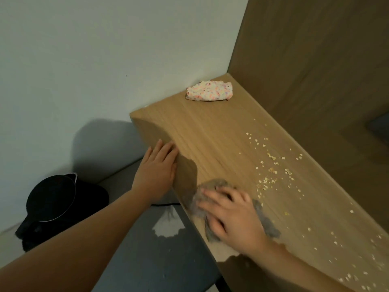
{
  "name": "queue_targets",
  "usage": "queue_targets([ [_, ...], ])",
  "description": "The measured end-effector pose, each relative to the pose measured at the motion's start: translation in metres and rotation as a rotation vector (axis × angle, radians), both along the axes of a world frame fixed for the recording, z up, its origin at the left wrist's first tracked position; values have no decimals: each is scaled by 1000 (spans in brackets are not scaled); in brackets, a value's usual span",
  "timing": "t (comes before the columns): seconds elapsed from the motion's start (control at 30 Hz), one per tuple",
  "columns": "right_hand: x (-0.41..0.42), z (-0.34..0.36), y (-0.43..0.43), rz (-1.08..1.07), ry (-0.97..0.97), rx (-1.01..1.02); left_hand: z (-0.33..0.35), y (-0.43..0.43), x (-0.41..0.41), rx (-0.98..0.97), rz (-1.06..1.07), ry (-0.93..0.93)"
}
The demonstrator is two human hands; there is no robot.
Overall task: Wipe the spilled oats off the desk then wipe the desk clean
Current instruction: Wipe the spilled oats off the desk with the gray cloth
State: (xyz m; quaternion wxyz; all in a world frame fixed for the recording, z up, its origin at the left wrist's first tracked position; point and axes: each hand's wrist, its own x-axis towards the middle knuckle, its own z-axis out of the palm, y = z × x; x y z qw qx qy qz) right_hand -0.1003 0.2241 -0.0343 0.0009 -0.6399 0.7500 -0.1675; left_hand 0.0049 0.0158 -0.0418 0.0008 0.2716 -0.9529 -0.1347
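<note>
Many oats (273, 171) are scattered along the back edge of the desk (210, 131), trailing towards its near right corner. They are judged light, dry and easily flicked, so sweeping is better suited than picking. A grey cloth (211, 185), soft and bunched, is pressed down at the front edge by the right hand (233, 216), fingers spread, not clenched. The left hand (157, 171) is laid flat against the front edge. The top looks smooth. A speckled cloth (209, 91) lies at the far corner, between a white wall (84, 60) and a wooden panel (315, 60).

Surface (210, 140): light tan wood grain. Oats (273, 171): pale cream flecks. Cloth (210, 194): grey, fuzzy. Second cloth (209, 91): white, speckled pink, orange, purple. Hat (51, 199): black. Wall (84, 60): white.
</note>
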Motion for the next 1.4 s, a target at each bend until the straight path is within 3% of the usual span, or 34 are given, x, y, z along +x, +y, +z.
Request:
queue_targets([
  [0.1,-15,-1,18,75,22,21,0,27,1,-55,-20,-10],
  [0.27,-28,7,-25,-406,-30,82,4,30,1,-35,-7,-79],
  [0.33,-6,6,-5,-351,20,39,6,29,3,-61,-44,-105],
  [0.43,22,-1,46,-82,65,-16,5,34,8,-77,-67,-154],
  [0.53,6,3,35,56,121,24,7,34,9,-28,-82,-220],
  [0.6,-8,6,-2,-14,180,100,9,28,7,-15,-102,-285],
  [0.73,14,9,-32,-373,0,92,12,26,7,14,-75,-255],
  [0.9,49,4,60,-75,84,89,17,25,11,24,-87,-231],
  [0.97,29,4,51,-48,135,114,16,30,7,59,-18,-143],
  [1.03,6,7,10,-231,160,127,17,35,1,78,40,-74],
  [1.1,-10,11,-25,-512,47,169,16,39,-3,47,81,-23],
  [1.17,1,9,-31,-617,-9,169,16,41,-8,20,108,23],
  [1.33,21,4,13,-236,98,205,15,42,-32,35,299,70],
  [1.4,-9,7,-1,-293,130,205,11,47,-43,61,388,62],
])
